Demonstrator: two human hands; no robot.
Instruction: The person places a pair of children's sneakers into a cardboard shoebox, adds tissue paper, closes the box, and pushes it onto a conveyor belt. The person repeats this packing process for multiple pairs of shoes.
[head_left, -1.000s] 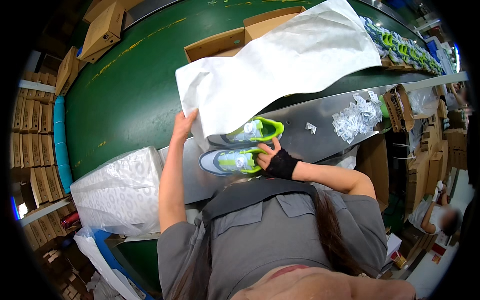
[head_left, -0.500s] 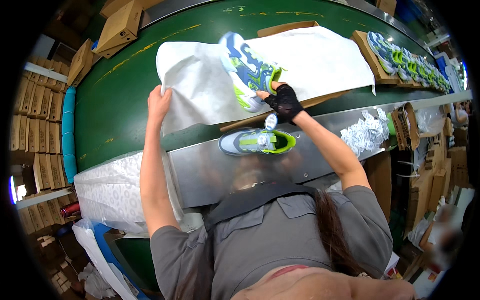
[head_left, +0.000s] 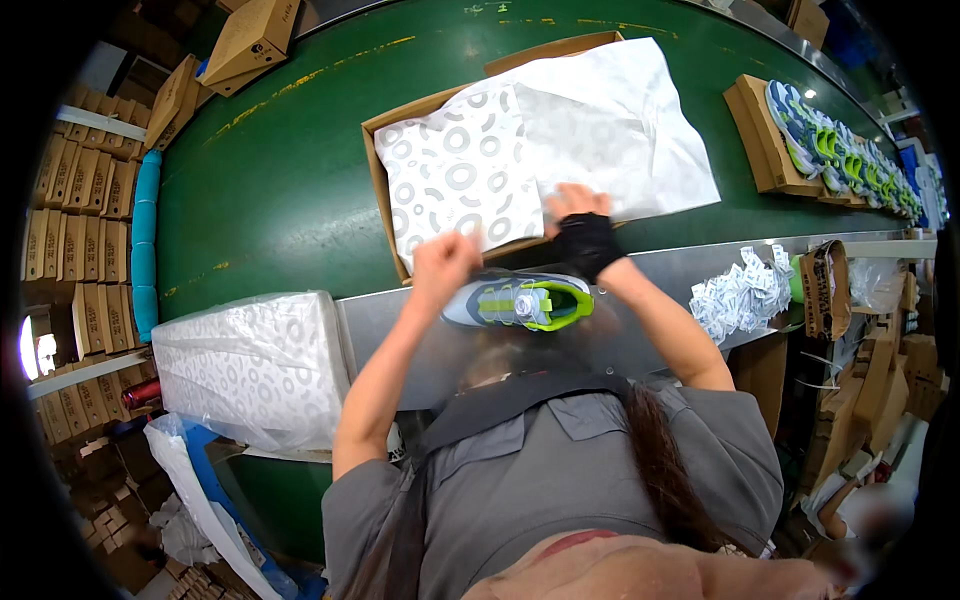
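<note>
White wrapping paper (head_left: 590,120) with grey ring prints lies in an open cardboard shoebox (head_left: 380,195), its left part folded over and its plain right part draped past the box. My left hand (head_left: 447,265), smeared by motion, is at the box's near edge with fingers that look curled; whether it holds anything is unclear. My right hand (head_left: 580,225), in a black fingerless glove, has its fingers spread at the paper's near edge. Between my hands and my body, a grey-blue and lime-green sneaker (head_left: 515,303) lies on the metal ledge (head_left: 400,340).
A plastic-wrapped stack of printed paper (head_left: 250,370) sits at the left. A heap of small white tags (head_left: 745,295) lies on the right. Farther right, a row of sneakers (head_left: 835,145) stands by a cardboard box (head_left: 755,135). Closed shoeboxes (head_left: 250,45) are at the far left.
The second sneaker, earlier by my right hand over the paper, is out of sight. The left paper flap now lies folded over the box. My left hand has moved right and nearer my body.
</note>
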